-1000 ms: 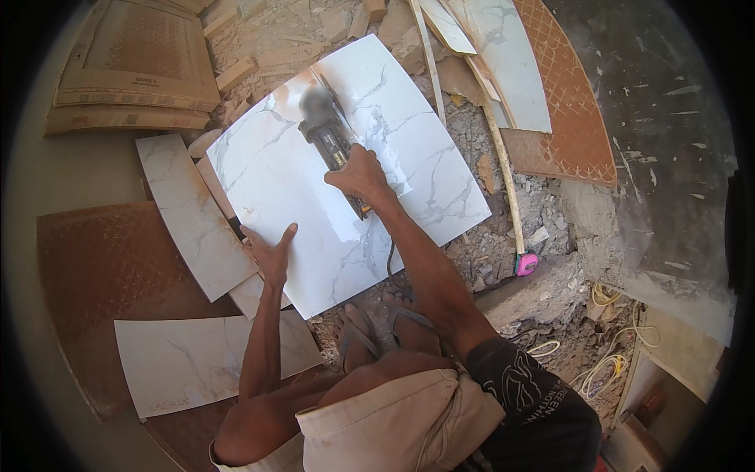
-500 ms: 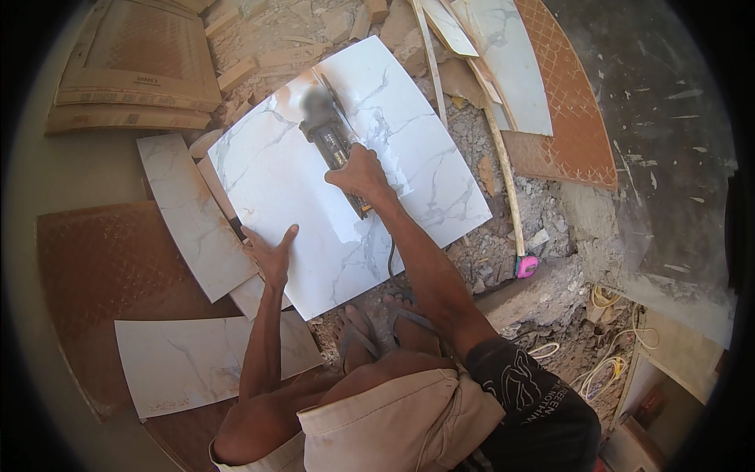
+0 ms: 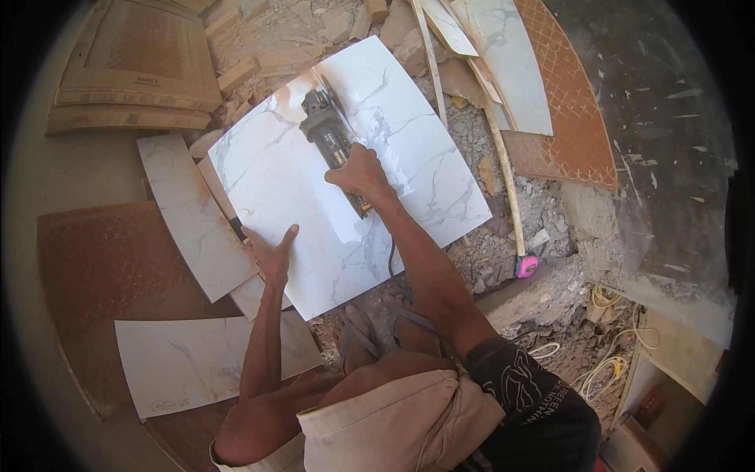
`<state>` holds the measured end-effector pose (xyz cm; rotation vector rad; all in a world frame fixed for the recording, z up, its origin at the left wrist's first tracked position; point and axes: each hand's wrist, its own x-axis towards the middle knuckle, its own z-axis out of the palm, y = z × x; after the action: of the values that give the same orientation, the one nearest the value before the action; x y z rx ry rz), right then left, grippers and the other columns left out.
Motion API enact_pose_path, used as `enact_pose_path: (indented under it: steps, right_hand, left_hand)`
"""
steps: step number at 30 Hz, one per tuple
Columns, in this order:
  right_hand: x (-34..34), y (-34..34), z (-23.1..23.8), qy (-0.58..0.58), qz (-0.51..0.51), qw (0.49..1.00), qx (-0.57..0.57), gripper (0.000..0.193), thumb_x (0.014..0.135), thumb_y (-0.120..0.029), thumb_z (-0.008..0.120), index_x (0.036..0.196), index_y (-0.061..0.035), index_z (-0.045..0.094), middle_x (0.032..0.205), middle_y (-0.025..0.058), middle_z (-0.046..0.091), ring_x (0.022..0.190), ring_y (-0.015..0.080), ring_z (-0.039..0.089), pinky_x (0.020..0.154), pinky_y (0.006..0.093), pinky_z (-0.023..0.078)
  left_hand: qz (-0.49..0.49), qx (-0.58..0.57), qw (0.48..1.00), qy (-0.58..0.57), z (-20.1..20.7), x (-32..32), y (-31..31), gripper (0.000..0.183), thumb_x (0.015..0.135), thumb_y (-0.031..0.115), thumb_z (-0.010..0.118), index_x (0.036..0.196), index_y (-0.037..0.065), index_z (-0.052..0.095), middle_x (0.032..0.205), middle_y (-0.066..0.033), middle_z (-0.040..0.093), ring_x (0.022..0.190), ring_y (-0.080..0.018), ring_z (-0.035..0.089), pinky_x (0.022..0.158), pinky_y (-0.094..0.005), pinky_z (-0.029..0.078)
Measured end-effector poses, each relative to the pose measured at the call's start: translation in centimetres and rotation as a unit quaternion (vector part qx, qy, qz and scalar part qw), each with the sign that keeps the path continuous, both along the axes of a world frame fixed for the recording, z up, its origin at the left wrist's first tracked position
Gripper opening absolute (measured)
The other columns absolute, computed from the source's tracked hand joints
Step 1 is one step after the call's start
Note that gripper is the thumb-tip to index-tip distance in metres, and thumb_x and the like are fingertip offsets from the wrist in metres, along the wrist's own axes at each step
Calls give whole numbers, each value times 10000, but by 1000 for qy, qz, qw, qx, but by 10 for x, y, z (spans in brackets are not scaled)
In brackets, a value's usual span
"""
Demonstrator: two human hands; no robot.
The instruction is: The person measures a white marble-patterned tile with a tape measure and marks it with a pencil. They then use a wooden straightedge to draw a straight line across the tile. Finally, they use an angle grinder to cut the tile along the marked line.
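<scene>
A large white marble-patterned tile (image 3: 425,149) lies in front of me, slanted on rubble. My right hand (image 3: 363,171) is wrapped round the body of an angle grinder (image 3: 325,132), which rests on the tile. Its thin cutting disc (image 3: 333,96) stands upright on the grinder's right side, along a dark line running in from the tile's far edge. White dust (image 3: 350,224) coats the tile round the tool. My left hand (image 3: 271,253) lies across the tile's left edge, thumb stretched over the white face and fingers spread at the edge.
Cut tile pieces (image 3: 193,212) and a brown tile back (image 3: 94,275) lie at left, with flat cartons (image 3: 141,55) beyond. At right are a wooden stick (image 3: 507,177), a pink tape measure (image 3: 527,267), more tiles (image 3: 511,63) and pale cable (image 3: 605,370). My sandalled feet (image 3: 358,334) are below the tile.
The grinder's head, a round grey blur half a second ago, now shows clearly. Both hands, the grinder and the tile stay in the same place.
</scene>
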<state>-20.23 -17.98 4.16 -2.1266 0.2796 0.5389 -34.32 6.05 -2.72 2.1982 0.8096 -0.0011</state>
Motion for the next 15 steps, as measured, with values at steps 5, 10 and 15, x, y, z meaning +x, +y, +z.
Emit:
enact_pose_path:
  steps: [5, 10, 15]
  right_hand:
    - [1, -1, 0, 15, 6, 1000, 2, 587, 626, -249, 740, 1089, 92, 622, 1025, 285, 695, 970, 398, 705, 829, 436, 580]
    - [1, -3, 0, 28, 12, 1000, 9, 592, 626, -250, 742, 1096, 90, 623, 1038, 286, 695, 979, 396, 704, 834, 431, 580]
    - [-4, -4, -6, -5, 1, 1000, 11, 575, 598, -270, 747, 993, 133, 635, 950, 302, 696, 851, 383, 716, 772, 425, 576]
  left_hand:
    - [-2, -12, 1000, -7, 1, 0, 0, 1396, 648, 522, 894, 1563, -65, 19, 1365, -274, 219, 1329, -423, 299, 1119, -486, 323]
    - [-1, -14, 1000, -14, 1, 0, -1, 1390, 650, 526, 891, 1562, -69, 27, 1367, -278, 225, 1329, -423, 296, 1122, -485, 315]
    - [-1, -7, 1000, -12, -2, 0, -2, 1386, 653, 526, 890, 1556, -84, 33, 1367, -283, 237, 1333, -426, 293, 1128, -485, 308]
